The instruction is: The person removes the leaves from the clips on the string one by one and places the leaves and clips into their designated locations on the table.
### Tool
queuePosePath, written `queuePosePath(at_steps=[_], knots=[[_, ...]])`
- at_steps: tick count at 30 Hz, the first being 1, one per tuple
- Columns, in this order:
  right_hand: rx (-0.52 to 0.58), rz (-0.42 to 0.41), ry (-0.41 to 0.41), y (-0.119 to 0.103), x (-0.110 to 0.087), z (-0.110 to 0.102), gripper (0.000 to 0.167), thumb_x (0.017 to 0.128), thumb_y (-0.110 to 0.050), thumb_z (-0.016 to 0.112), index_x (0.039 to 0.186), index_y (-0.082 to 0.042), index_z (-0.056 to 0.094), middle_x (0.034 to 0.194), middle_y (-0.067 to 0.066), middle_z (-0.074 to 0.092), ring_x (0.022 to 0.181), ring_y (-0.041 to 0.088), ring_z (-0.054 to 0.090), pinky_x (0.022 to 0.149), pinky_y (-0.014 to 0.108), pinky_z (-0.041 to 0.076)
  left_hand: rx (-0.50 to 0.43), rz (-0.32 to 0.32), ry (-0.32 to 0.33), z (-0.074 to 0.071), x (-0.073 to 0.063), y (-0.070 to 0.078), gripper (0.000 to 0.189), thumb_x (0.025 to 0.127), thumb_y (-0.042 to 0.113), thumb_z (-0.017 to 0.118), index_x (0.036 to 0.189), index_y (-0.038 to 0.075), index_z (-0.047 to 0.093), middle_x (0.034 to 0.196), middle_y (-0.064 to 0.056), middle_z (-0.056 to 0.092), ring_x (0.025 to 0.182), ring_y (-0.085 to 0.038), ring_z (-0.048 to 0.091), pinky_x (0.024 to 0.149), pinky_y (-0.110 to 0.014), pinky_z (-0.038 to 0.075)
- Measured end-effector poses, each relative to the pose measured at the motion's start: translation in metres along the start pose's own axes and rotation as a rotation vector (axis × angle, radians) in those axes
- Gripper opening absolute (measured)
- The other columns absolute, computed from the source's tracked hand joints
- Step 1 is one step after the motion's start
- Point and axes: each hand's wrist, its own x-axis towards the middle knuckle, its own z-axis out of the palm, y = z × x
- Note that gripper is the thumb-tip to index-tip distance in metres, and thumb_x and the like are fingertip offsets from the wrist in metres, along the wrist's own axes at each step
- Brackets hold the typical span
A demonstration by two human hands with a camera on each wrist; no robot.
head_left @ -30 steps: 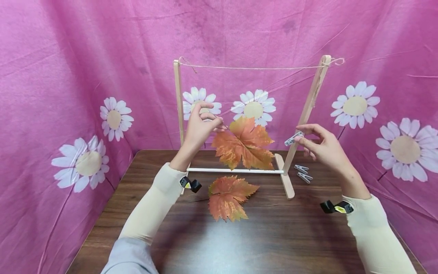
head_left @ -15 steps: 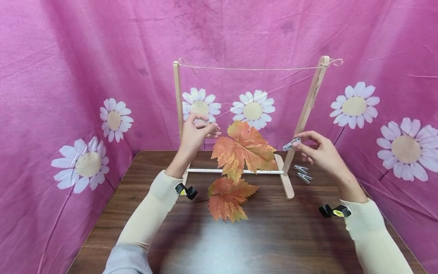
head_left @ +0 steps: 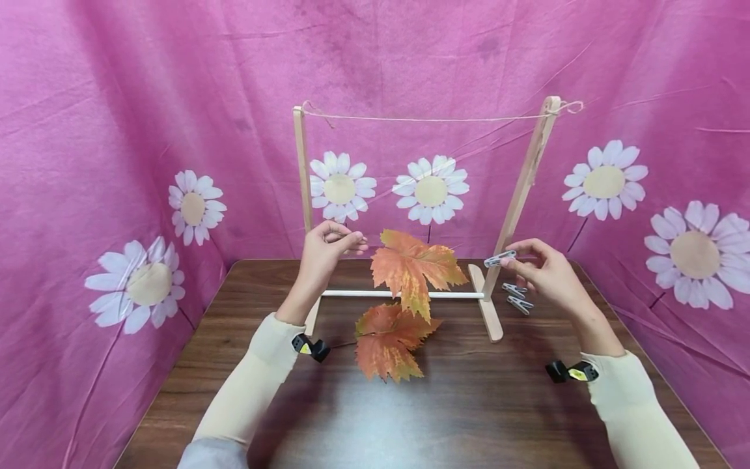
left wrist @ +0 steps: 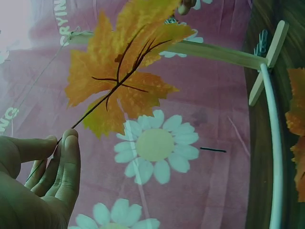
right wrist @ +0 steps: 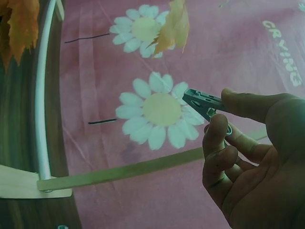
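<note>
An orange maple-like leaf (head_left: 416, 267) is held in the air by its thin dark stem, which my left hand (head_left: 328, 254) pinches between thumb and fingers. In the left wrist view the stem (left wrist: 90, 112) runs from the leaf's back into the fingertips. My right hand (head_left: 547, 270) pinches a grey clothespin (head_left: 499, 258) near the right post. The right wrist view shows the clothespin (right wrist: 205, 102) between thumb and index finger, its nose pointing away. A second orange leaf (head_left: 389, 345) lies on the table, partly overlapped in the head view by the held one.
Behind the hands stands a wooden frame with a left post (head_left: 302, 169), a right post (head_left: 524, 176) and a white bottom rod (head_left: 351, 294). A string (head_left: 422, 119) spans its top. Two more clothespins (head_left: 519, 304) lie on the brown table (head_left: 375, 423) beside the right foot. A pink daisy-print cloth (head_left: 375, 52) surrounds it.
My left hand has come down and slightly left with the leaf, which now hangs lower over the one on the table. My right hand has lowered slightly, still pinching the clothespin.
</note>
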Motion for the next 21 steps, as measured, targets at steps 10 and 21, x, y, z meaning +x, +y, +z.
queuePosePath(at_steps=[10, 21], knots=[[-0.023, 0.02, -0.001, 0.03, -0.009, 0.003, 0.043, 0.103, -0.028, 0.072, 0.138, -0.005, 0.062, 0.063, -0.006, 0.063, 0.052, 0.008, 0.055, 0.045, 0.028, 0.045, -0.014, -0.045, 0.034, -0.015, -0.018, -0.022, 0.014, 0.096, -0.006, 0.072, 0.091, 0.002, 0.063, 0.078, -0.002, 0.08, 0.072, -0.016, 0.079, 0.077, -0.033, 0.067], [0.021, 0.091, -0.001, 0.054, -0.026, 0.011, 0.036, 0.105, -0.027, 0.07, 0.132, -0.005, 0.062, 0.066, -0.007, 0.063, 0.054, 0.007, 0.058, 0.045, 0.028, 0.047, -0.013, -0.124, 0.107, -0.028, -0.04, -0.043, 0.014, 0.095, -0.002, 0.075, 0.091, 0.003, 0.063, 0.081, -0.002, 0.08, 0.072, -0.014, 0.078, 0.077, -0.031, 0.067]])
